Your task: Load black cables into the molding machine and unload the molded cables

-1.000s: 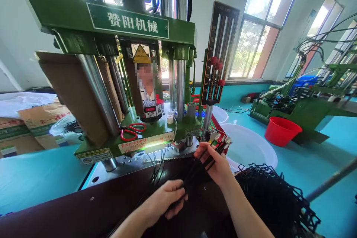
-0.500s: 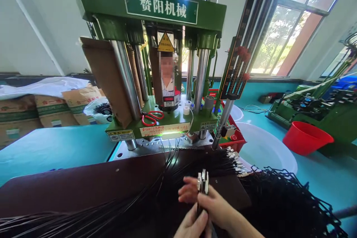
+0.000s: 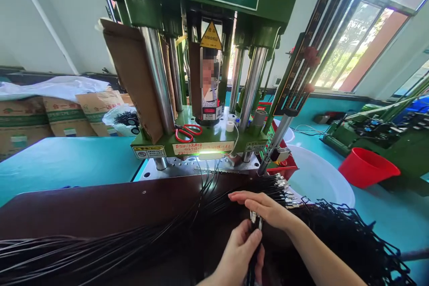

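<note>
Low in the view, my left hand (image 3: 241,246) is wrapped round a small upright bundle of black cables (image 3: 251,272). Silvery metal connectors (image 3: 255,220) stick out above its fingers. My right hand (image 3: 264,208) lies flat over the connector ends, fingers stretched out to the left; it appears to touch the tips, though the palm hides part of them. More black cables with metal ends (image 3: 284,190) lie on the dark brown tabletop (image 3: 110,210) just behind my right hand. Several cables (image 3: 208,178) run from the press down onto the tabletop.
A green press (image 3: 217,140) stands straight ahead, with red-handled scissors (image 3: 188,133) on its ledge. To the right are tangled black parts (image 3: 348,237), a large white basin (image 3: 321,178) and a red bucket (image 3: 368,167). Long cables (image 3: 83,254) lie at left. Another person is mirrored in the press.
My right hand has risen from beside the bundle and now lies flat across the connector ends. My left hand still holds the bundle, a little farther right in view. The camera has shifted.
</note>
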Available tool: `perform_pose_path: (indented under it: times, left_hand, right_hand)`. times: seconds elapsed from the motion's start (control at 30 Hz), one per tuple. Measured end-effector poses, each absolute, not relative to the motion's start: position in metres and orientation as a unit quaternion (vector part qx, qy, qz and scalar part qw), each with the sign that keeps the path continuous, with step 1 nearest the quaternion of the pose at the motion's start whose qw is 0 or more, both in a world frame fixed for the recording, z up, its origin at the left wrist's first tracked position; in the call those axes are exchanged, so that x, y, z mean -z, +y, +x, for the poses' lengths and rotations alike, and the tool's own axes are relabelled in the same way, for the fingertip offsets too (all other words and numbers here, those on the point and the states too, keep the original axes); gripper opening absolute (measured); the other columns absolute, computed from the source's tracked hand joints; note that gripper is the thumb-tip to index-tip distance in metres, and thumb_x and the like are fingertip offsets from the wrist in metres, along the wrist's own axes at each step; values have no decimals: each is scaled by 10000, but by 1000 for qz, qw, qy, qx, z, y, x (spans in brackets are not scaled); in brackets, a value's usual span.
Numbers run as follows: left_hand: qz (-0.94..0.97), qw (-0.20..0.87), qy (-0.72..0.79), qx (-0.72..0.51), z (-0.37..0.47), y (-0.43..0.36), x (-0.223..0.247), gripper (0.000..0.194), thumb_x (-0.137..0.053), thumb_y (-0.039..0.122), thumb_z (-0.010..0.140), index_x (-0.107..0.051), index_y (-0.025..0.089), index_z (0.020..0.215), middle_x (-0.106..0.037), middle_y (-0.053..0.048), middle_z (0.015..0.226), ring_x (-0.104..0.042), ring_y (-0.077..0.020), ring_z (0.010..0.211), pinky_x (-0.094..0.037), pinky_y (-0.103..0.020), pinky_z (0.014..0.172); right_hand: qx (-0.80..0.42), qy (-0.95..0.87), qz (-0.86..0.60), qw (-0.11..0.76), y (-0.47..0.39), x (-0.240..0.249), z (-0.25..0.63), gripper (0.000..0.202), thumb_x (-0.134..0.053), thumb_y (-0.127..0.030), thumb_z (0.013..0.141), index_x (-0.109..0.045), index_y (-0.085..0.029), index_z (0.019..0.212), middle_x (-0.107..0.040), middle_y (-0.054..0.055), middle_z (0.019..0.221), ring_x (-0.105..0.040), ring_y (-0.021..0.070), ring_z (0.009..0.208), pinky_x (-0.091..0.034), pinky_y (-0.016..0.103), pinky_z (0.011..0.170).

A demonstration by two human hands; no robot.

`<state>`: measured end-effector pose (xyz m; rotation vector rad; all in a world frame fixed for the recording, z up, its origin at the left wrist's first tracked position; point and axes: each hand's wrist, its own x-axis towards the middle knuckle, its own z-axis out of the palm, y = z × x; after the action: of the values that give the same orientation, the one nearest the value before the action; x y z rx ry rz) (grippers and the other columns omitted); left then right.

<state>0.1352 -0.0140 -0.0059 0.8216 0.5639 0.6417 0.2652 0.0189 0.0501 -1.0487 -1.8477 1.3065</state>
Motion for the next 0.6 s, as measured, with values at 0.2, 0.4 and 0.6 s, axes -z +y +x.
perform_pose_path:
  times: [0.2,0.4,0.6]
  left_hand:
    - [356,846,271,-290,143,-10,8,342,-579,459,690,-446,154,770,-508,40,388,-405,-71,264,-350,-173,282]
    - [248,867,295,-314,149,-13,0,428,-584,532,673,-460,156,835,-551,19,520,-512,-101,387,-423,-210,364]
    - [292,839,295,-352,136,0,10,475,-581,580,646,-424,184,856,-477,75,507,-346,-34,277,-234,-166,276]
  right_hand:
    - [-520,-729,-343,285,26,-51,269,388,-371,-383,898,-519,-201,1206,-507,75,1266,-409,203,1193,-274,403,1019]
    - [-480,-782,-322,234,28,-63,257,446,-380,-448,878,-477,-215,1244,-426,87,1335,-355,207,1232,-255,403,1023]
    - [-411,-823,-358,161,49,-55,251,425,-294,-394,916,-448,-208,1265,-469,62,1302,-409,166,1192,-314,317,994]
